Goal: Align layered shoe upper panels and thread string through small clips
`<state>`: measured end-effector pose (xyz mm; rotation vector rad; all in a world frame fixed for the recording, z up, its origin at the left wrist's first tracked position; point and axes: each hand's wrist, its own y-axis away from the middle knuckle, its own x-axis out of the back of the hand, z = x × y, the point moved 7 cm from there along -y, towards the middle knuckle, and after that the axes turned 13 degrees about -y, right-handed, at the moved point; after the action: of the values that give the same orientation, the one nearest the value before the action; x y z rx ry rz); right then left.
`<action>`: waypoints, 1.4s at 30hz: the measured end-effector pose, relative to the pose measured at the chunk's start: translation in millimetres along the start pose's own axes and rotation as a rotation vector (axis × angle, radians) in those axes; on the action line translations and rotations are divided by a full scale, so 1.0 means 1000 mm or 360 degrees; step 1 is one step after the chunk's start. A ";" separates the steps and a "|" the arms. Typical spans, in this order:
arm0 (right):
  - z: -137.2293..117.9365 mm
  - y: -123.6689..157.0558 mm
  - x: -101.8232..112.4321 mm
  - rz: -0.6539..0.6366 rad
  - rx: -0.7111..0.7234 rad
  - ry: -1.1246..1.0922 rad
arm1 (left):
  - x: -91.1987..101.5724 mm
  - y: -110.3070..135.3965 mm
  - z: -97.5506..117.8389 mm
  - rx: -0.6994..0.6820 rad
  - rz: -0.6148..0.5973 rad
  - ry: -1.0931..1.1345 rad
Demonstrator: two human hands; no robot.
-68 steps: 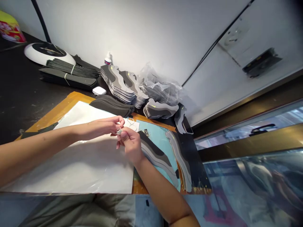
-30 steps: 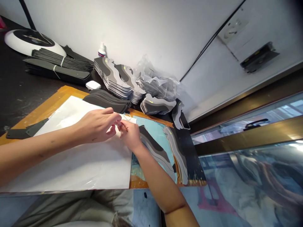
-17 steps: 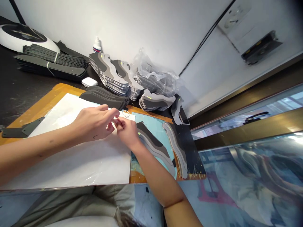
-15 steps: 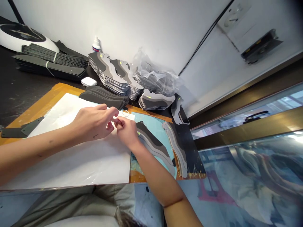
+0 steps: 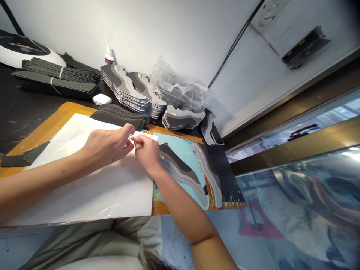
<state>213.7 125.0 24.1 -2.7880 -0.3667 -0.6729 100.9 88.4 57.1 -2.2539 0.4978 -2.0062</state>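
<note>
My left hand point(image 5: 111, 144) and my right hand point(image 5: 147, 152) meet above the white sheet point(image 5: 112, 195), fingertips closed together in a pinch. A tiny whitish bit point(image 5: 131, 137) shows between them, too small to name. Just behind the right hand lies a thin white ring point(image 5: 145, 133), like a rubber band. To the right, a grey and black curved shoe piece point(image 5: 180, 168) with a yellow-green mark rests on a light blue sheet point(image 5: 168, 138), partly behind my right hand and forearm. Several similar layered pieces point(image 5: 208, 176) lie farther right.
Behind the sheet are a fanned pile of dark pieces point(image 5: 120, 115), stacks of grey shoe pieces point(image 5: 123, 90), a plastic-wrapped bundle point(image 5: 180, 90) and banded black strips point(image 5: 56, 80). A white bottle point(image 5: 109, 55) stands by the wall. A window frame point(image 5: 295, 150) borders the right.
The fingers of my left hand have curled in closer to the right fingertips, and a whitish bit now shows between them. The view has shifted slightly.
</note>
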 end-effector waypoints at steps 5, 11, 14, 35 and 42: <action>-0.002 0.000 -0.002 -0.0027 -0.0057 -0.0006 | 0.006 -0.001 -0.005 0.0075 -0.0013 0.0105; -0.002 -0.004 0.001 -0.0013 -0.0019 0.0092 | -0.009 -0.005 -0.007 -0.0118 0.0129 0.0088; 0.003 -0.007 0.003 -0.0008 -0.0055 0.0095 | -0.015 -0.005 -0.007 -0.0156 0.0163 0.0023; 0.010 -0.009 0.008 0.0121 -0.0123 -0.0058 | 0.009 -0.004 -0.006 0.0091 -0.0003 0.0209; 0.007 -0.007 0.001 0.0106 -0.0039 0.0133 | -0.011 -0.008 -0.019 0.0252 -0.0318 0.0755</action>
<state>215.4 133.7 19.4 -2.7704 -0.2498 -0.7802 82.6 102.2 51.8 -1.7936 0.1340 -2.5880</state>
